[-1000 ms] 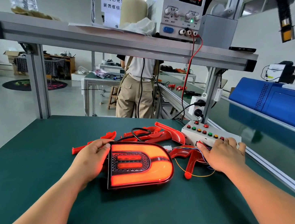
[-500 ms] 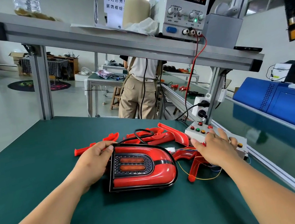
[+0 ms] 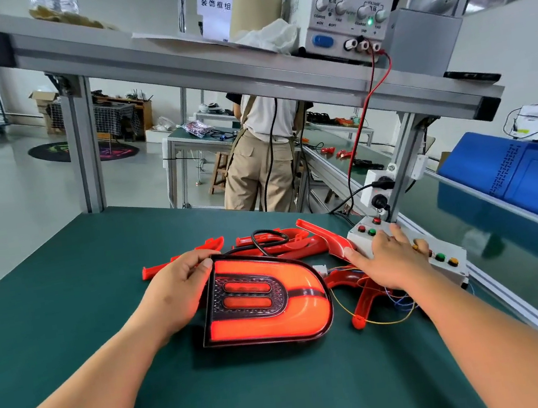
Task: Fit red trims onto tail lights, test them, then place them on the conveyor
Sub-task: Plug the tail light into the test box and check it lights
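**Tail light** [image 3: 267, 302]: being held flat, lens up, on the bench [image 3: 69, 318] at centre. Its outer band and two inner bars are being lit red.

**Left hand** [image 3: 178, 292]: at 9 o'clock of the light. The light's left edge is being gripped near the top corner, with fingers curled over the rim.

**Right hand** [image 3: 386, 263]: at 3 o'clock of the light. It is being laid nearly flat on the button box [image 3: 444, 258] with fingers straight and nothing grasped. Which button is being pressed cannot be told.

**Wires** [image 3: 377, 320]: being trailed from the light's right side toward the box.

**Trims** [image 3: 287, 244]: spare red pieces are being left loose at 12 and 4 o'clock of the light.

**Supply** [image 3: 350, 2]: at 1 o'clock on the shelf; 12.00 is being shown.

**Step**: testing is judged to be under way, since the light is being powered.

**Next**: the remaining buttons are probably to be worked. The wires are then to be unplugged before the light is lifted to the conveyor [image 3: 529, 271] at 3 o'clock. Snagging on the wires is the risk being run.
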A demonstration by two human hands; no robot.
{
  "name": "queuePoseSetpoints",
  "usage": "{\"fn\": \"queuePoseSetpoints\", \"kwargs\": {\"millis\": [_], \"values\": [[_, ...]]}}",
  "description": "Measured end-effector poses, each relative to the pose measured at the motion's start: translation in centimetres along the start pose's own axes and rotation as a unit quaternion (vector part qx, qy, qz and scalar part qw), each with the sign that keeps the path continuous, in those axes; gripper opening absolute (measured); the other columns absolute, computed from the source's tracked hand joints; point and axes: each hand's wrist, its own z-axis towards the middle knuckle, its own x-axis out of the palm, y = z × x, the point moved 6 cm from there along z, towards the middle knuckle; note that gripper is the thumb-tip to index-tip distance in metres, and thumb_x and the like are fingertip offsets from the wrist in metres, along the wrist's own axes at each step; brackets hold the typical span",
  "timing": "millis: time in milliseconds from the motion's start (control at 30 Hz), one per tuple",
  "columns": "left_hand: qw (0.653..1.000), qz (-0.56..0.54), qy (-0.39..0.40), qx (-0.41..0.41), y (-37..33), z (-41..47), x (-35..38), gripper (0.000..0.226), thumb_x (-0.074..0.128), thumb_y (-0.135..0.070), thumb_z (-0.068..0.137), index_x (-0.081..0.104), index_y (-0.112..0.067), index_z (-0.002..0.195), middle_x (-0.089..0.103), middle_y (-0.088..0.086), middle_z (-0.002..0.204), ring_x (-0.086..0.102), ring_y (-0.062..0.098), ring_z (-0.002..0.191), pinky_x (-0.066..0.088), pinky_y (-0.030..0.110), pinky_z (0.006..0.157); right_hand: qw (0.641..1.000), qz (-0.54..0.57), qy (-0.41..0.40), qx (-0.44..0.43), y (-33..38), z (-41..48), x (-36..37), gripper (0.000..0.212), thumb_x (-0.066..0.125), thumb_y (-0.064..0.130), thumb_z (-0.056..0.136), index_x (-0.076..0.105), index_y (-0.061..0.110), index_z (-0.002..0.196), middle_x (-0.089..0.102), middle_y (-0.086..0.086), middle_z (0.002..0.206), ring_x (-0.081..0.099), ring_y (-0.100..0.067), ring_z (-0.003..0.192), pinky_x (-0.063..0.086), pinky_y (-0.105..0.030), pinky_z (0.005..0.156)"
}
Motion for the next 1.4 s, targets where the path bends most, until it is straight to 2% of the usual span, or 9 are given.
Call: {"fn": "queuePoseSetpoints", "kwargs": {"millis": [133,567,733,867,967,1133,1267,1333,1400], "values": [[1.0,0.008,-0.002,-0.004,0.3,0.1,0.0,0.029,0.049,-0.024,0.102,0.065,-0.047,0.098,0.069,-0.018,0.104,0.06,0.002,0.099,0.042,0.014,0.079,1.0,-0.003,0.0,-0.001,0.0,-0.1,0.1,0.104,0.007,0.084,0.081,0.016,0.011,0.155,0.014,-0.002,0.164,-0.007,-0.014,0.151,0.014,-0.047,0.107],[1.0,-0.008,0.004,-0.012,0.0,-0.1,0.0,0.024,0.047,-0.024,0.103,0.067,-0.036,0.107,0.071,-0.012,0.104,0.063,0.007,0.1,0.044,0.019,0.079,1.0,-0.004,-0.001,-0.01,0.4,-0.6,0.0,0.1,0.01,0.081,0.086,0.012,0.01,0.156,0.007,-0.002,0.165,-0.004,-0.018,0.151,0.012,-0.052,0.116],[1.0,-0.007,0.003,-0.013,-0.3,-0.1,0.1,0.025,0.048,-0.023,0.103,0.066,-0.039,0.103,0.069,-0.015,0.104,0.06,0.001,0.098,0.041,0.012,0.076,1.0,0.001,-0.001,-0.013,0.6,-0.7,0.2,0.098,0.011,0.08,0.087,0.012,0.011,0.156,0.005,-0.002,0.165,-0.004,-0.018,0.151,0.013,-0.051,0.116],[1.0,-0.017,0.006,-0.018,-0.1,-0.2,0.1,0.025,0.048,-0.023,0.103,0.067,-0.039,0.103,0.07,-0.014,0.105,0.061,0.002,0.099,0.042,0.015,0.078,1.0,0.003,-0.005,-0.012,0.6,-0.7,0.2,0.097,0.012,0.079,0.087,0.012,0.011,0.156,0.005,-0.003,0.165,-0.003,-0.018,0.151,0.012,-0.05,0.117],[1.0,-0.021,0.001,-0.01,-0.3,-0.2,0.0,0.028,0.049,-0.021,0.102,0.066,-0.043,0.098,0.067,-0.021,0.105,0.058,-0.006,0.099,0.039,0.01,0.079,1.0,0.008,-0.007,-0.012,0.6,-0.8,0.5,0.097,0.01,0.079,0.087,0.011,0.011,0.156,0.003,-0.001,0.165,-0.004,-0.016,0.151,0.011,-0.049,0.117],[0.999,-0.04,0.001,-0.024,0.1,-0.1,0.1,0.027,0.05,-0.022,0.102,0.068,-0.042,0.098,0.072,-0.015,0.097,0.064,0.0,0.093,0.042,0.012,0.074,1.0,0.013,-0.017,-0.01,0.7,-0.9,0.9,0.095,0.011,0.079,0.088,0.015,0.013,0.156,0.0,-0.001,0.165,-0.004,-0.016,0.151,0.01,-0.05,0.117],[0.991,-0.12,0.012,-0.062,0.5,-0.2,0.5,0.026,0.049,-0.019,0.102,0.071,-0.032,0.103,0.076,0.0,0.098,0.071,0.013,0.088,0.053,0.026,0.078,1.0,0.015,-0.02,-0.014,0.8,-1.0,1.0,0.096,0.012,0.079,0.088,0.014,0.012,0.156,-0.002,-0.003,0.165,-0.005,-0.018,0.152,0.008,-0.052,0.119],[0.981,-0.178,0.03,-0.077,0.7,-0.2,0.8,0.024,0.048,-0.016,0.102,0.071,-0.021,0.108,0.074,0.012,0.104,0.07,0.02,0.091,0.055,0.04,0.088,1.0,0.015,-0.019,-0.016,0.9,-1.0,1.0,0.096,0.012,0.079,0.087,0.015,0.012,0.155,-0.004,-0.003,0.165,-0.007,-0.018,0.151,0.007,-0.052,0.119],[0.977,-0.195,0.039,-0.073,0.7,-0.1,0.9,0.023,0.048,-0.015,0.102,0.069,-0.014,0.112,0.072,0.016,0.109,0.067,0.026,0.098,0.05,0.048,0.1,0.999,0.013,-0.025,-0.022,1.0,-0.8,0.8,0.095,0.012,0.08,0.087,0.017,0.013,0.155,-0.005,-0.003,0.165,-0.009,-0.016,0.151,0.007,-0.052,0.118]]}}
